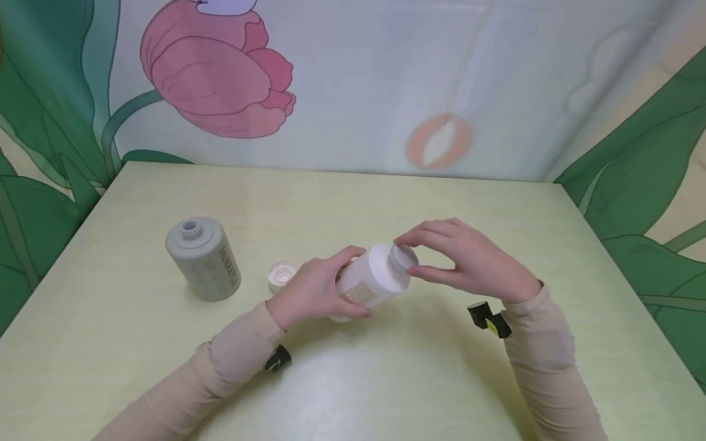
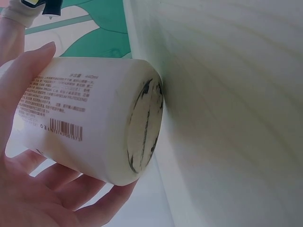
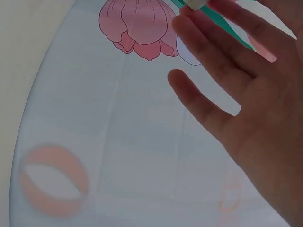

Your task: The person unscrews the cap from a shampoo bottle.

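My left hand [image 1: 314, 288] grips a white bottle [image 1: 380, 275] round its body and holds it tilted, its top toward the right. In the left wrist view, printed text and a barcode run along the bottle's side, and dark marks line its base [image 2: 144, 127]. On the bottle's top sits a pale round cap [image 1: 404, 258], pinched between the thumb and fingers of my right hand [image 1: 469, 260]. Most of that cap lies outside the right wrist view. Just left of the bottle, a loose white cap [image 1: 282, 274] lies with its ringed inside up, partly behind my left hand.
A grey bottle [image 1: 204, 260] with an uncovered neck stands upright on the pale table [image 1: 353, 202], left of the loose cap. Behind the table hangs a printed cloth [image 1: 353, 86] with flowers and leaves. Small black devices [image 1: 489, 320] are worn at both wrists.
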Available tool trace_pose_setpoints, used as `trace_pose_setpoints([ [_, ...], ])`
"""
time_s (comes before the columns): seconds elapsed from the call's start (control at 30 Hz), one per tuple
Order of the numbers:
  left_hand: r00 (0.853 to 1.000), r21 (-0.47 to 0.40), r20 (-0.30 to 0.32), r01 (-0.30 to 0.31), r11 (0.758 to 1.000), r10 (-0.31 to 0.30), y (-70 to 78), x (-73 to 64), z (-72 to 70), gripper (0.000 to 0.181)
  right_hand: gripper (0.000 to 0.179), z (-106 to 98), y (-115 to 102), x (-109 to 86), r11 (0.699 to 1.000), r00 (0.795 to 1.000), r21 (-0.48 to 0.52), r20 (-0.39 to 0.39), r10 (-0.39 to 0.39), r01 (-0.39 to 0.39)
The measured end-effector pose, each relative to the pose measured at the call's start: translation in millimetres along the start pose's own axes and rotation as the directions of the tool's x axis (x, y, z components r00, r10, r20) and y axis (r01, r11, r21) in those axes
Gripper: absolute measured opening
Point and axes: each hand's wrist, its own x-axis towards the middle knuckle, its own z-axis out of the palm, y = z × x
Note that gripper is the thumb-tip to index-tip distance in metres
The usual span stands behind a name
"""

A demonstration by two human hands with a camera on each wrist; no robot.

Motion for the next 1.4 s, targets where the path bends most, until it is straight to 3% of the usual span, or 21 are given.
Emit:
trace_pose_setpoints([
  [0.13, 1.000, 0.007, 0.004, -0.005, 1.000, 0.005, -0.5, 0.5, -0.8, 0.075, 0.042, -1.5, 0.6, -1.3, 0.999, 0.999, 0.031, 0.023, -0.035, 0.034],
  [0.3, 1.000, 0.013, 0.005, 0.000, 1.000, 0.000, -0.8, 0.9, -0.6, 0.075, 0.053, -0.1, 1.5, -1.6, 0.999, 0.999, 0.030, 0.038, 0.019, -0.020],
  [0.5, 1.000, 0.007, 0.006, -0.003, 1.000, 0.003, 0.1, 0.4, 0.3, 0.075, 0.043, 0.8, 1.5, -1.3, 0.998, 0.998, 0.034, 0.045, 0.046, -0.047],
  [0.67, 1.000, 0.008, 0.010, -0.019, 1.000, 0.019, 0.2, 0.6, 0.7, 0.075, 0.036, 0.9, 1.7, -1.3, 0.999, 1.000, 0.040, 0.027, -0.013, 0.011],
  [0.83, 1.000, 0.017, 0.001, -0.012, 1.000, 0.012, -0.1, 0.8, 0.3, 0.075, 0.045, 1.3, 2.5, -1.0, 0.995, 0.996, 0.034, 0.018, -0.091, 0.090],
  [1.0, 1.000, 0.015, 0.000, -0.013, 1.000, 0.013, -1.1, -0.1, 0.5, 0.075, 0.052, 1.3, 0.8, -0.7, 1.000, 1.000, 0.023, 0.030, 0.008, -0.009],
  [1.17, 1.000, 0.010, -0.005, -0.006, 1.000, 0.006, -1.7, -0.7, 0.2, 0.074, 0.044, 1.9, 0.0, 1.4, 0.996, 0.996, 0.002, 0.018, 0.090, -0.090],
  [1.27, 1.000, 0.010, -0.007, -0.007, 1.000, 0.007, -1.8, -0.5, -0.2, 0.074, 0.037, 3.5, -0.1, 2.6, 0.997, 0.997, -0.002, 0.017, 0.079, -0.079],
  [1.4, 1.000, 0.008, -0.002, -0.013, 1.000, 0.013, -2.1, 0.0, -0.2, 0.074, 0.035, 4.0, -0.1, 2.7, 1.000, 1.000, 0.017, 0.008, -0.001, 0.001],
])
